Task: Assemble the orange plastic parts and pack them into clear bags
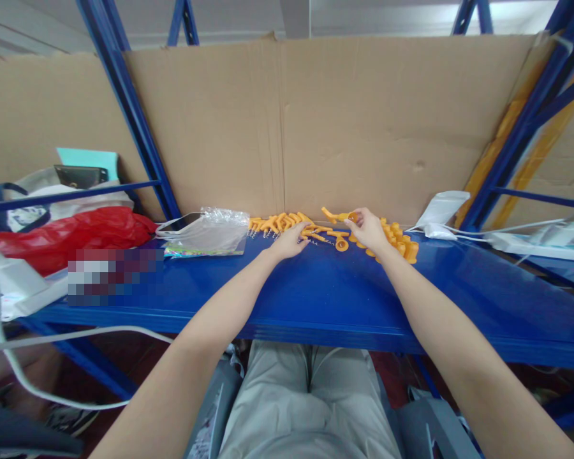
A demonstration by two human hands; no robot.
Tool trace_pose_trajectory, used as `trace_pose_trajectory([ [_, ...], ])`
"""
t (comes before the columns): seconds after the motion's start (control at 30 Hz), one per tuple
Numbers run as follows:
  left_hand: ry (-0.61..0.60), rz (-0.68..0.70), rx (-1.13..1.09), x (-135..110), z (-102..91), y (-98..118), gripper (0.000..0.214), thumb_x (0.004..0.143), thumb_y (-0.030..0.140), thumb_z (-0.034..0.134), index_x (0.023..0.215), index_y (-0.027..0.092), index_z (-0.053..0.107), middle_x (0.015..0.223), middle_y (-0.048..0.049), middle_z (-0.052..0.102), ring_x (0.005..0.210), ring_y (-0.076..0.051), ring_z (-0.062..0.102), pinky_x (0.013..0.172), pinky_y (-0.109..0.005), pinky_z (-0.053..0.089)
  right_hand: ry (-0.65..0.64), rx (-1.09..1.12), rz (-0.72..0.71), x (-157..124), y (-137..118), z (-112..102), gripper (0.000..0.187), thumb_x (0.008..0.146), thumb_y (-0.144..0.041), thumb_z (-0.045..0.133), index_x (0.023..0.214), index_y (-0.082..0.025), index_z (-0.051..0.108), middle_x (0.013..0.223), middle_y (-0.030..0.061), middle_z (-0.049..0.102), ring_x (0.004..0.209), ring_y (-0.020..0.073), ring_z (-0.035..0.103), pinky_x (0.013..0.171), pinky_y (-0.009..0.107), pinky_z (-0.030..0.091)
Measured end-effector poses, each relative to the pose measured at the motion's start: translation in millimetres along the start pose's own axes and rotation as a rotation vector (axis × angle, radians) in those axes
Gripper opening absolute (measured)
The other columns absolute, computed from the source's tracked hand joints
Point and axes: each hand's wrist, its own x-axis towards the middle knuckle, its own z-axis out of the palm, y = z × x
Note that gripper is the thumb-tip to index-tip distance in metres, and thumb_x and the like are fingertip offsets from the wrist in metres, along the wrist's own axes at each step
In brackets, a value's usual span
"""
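Observation:
My right hand (369,231) is closed around an orange plastic piece (337,215) with a slim stem pointing left. Its round end is partly hidden by my fingers. My left hand (289,242) lies low over a row of orange branched pieces (273,224) with small metal chains, thumb and forefinger apart; some pieces are hidden under it. Between my hands, an orange piece with a round cup-like end (341,245) rests on the blue shelf (310,293). Several short orange cup-shaped pieces (402,242) are bunched beside my right wrist.
A clear plastic bag (215,233) lies left of the orange pieces. Beyond it are a red bag (76,236) and a white cable (9,363). At right stand a white holder (442,213) and a power strip (540,245). A cardboard panel (344,121) closes off the back.

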Motion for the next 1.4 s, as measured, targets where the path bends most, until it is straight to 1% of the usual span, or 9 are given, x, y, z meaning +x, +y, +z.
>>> trace_pose_trajectory([
  [0.13, -0.001, -0.001, 0.042, -0.5, -1.9, 2.0, 0.047, 0.082, 0.017, 0.057, 0.129, 0.014, 0.053, 0.131, -0.0133, 0.061, 0.096, -0.021, 0.068, 0.099, -0.04, 0.049, -0.174, -0.308, -0.122, -7.7, -1.9, -1.2, 0.028, 0.086, -0.028, 0.055, 0.113, -0.019, 0.055, 0.117, 0.0159, 0.065, 0.112, 0.0314, 0.059, 0.1, 0.049, 0.037],
  [0.2, -0.002, 0.0, 0.055, -0.6, -2.3, 3.4, 0.044, 0.083, 0.017, 0.057, 0.127, 0.015, 0.054, 0.13, -0.0122, 0.062, 0.099, -0.021, 0.067, 0.099, -0.039, 0.049, -0.262, -0.362, -0.122, -9.9, -2.7, 0.1, 0.03, 0.085, -0.027, 0.056, 0.114, -0.019, 0.055, 0.12, 0.0155, 0.064, 0.112, 0.0314, 0.059, 0.098, 0.048, 0.038],
  [0.3, -0.013, -0.02, 0.066, -1.0, -3.2, 6.7, 0.043, 0.083, 0.017, 0.057, 0.126, 0.014, 0.056, 0.129, -0.0123, 0.063, 0.1, -0.021, 0.067, 0.098, -0.038, 0.049, -0.326, -0.386, -0.07, -11.2, -5.1, 1.2, 0.029, 0.087, -0.027, 0.055, 0.115, -0.02, 0.057, 0.121, 0.0135, 0.066, 0.113, 0.0301, 0.059, 0.096, 0.045, 0.041],
  [0.43, -0.024, -0.052, 0.077, -1.8, -4.4, 10.6, 0.044, 0.083, 0.016, 0.059, 0.127, 0.011, 0.056, 0.128, -0.0138, 0.063, 0.096, -0.021, 0.068, 0.097, -0.038, 0.05, -0.358, -0.373, -0.02, -11.4, -10.4, -0.6, 0.029, 0.089, -0.024, 0.052, 0.117, -0.019, 0.06, 0.121, 0.0126, 0.067, 0.114, 0.0283, 0.06, 0.096, 0.04, 0.043],
  [0.57, -0.017, -0.051, 0.083, -2.1, -4.3, 10.2, 0.042, 0.083, 0.016, 0.058, 0.125, 0.012, 0.057, 0.126, -0.0128, 0.064, 0.099, -0.022, 0.067, 0.098, -0.038, 0.05, -0.374, -0.369, -0.047, -11.2, -12.8, -2.5, 0.028, 0.09, -0.024, 0.05, 0.115, -0.017, 0.061, 0.114, 0.0127, 0.07, 0.109, 0.026, 0.063, 0.095, 0.038, 0.043],
  [0.87, -0.018, -0.041, 0.084, -1.8, -2.6, 6.8, 0.039, 0.083, 0.018, 0.059, 0.122, 0.016, 0.06, 0.123, -0.0101, 0.066, 0.1, -0.022, 0.067, 0.098, -0.038, 0.05, -0.35, -0.507, -0.072, -13.8, -16.8, -6.4, 0.025, 0.092, -0.028, 0.045, 0.11, -0.018, 0.059, 0.116, 0.0153, 0.068, 0.112, 0.0312, 0.062, 0.104, 0.055, 0.029],
  [1.13, -0.034, 0.002, 0.127, -0.9, -2.8, 7.0, 0.034, 0.082, 0.016, 0.058, 0.116, 0.016, 0.065, 0.119, -0.0092, 0.069, 0.106, -0.022, 0.065, 0.099, -0.038, 0.049, -0.375, -0.541, -0.044, -14.3, -23.9, -9.3, 0.027, 0.087, -0.024, 0.045, 0.108, -0.018, 0.06, 0.111, 0.015, 0.071, 0.109, 0.0319, 0.063, 0.107, 0.056, 0.026],
  [1.33, -0.079, 0.045, 0.166, 0.9, -0.3, 2.7, 0.025, 0.083, 0.015, 0.057, 0.104, 0.014, 0.07, 0.111, -0.0102, 0.071, 0.105, -0.022, 0.065, 0.099, -0.04, 0.049, -0.513, -0.513, 0.013, -15.4, -15.2, -1.8, 0.035, 0.084, -0.025, 0.051, 0.116, -0.023, 0.064, 0.121, 0.0103, 0.068, 0.121, 0.0357, 0.056, 0.11, 0.069, 0.012],
  [1.4, -0.089, 0.07, 0.173, 1.6, 0.5, 1.0, 0.022, 0.082, 0.015, 0.057, 0.1, 0.015, 0.071, 0.11, -0.0095, 0.072, 0.106, -0.022, 0.065, 0.1, -0.04, 0.048, -0.555, -0.481, -0.012, -16.1, -13.3, 0.9, 0.037, 0.083, -0.029, 0.054, 0.119, -0.025, 0.064, 0.121, 0.0088, 0.069, 0.122, 0.0361, 0.055, 0.11, 0.069, 0.013],
])
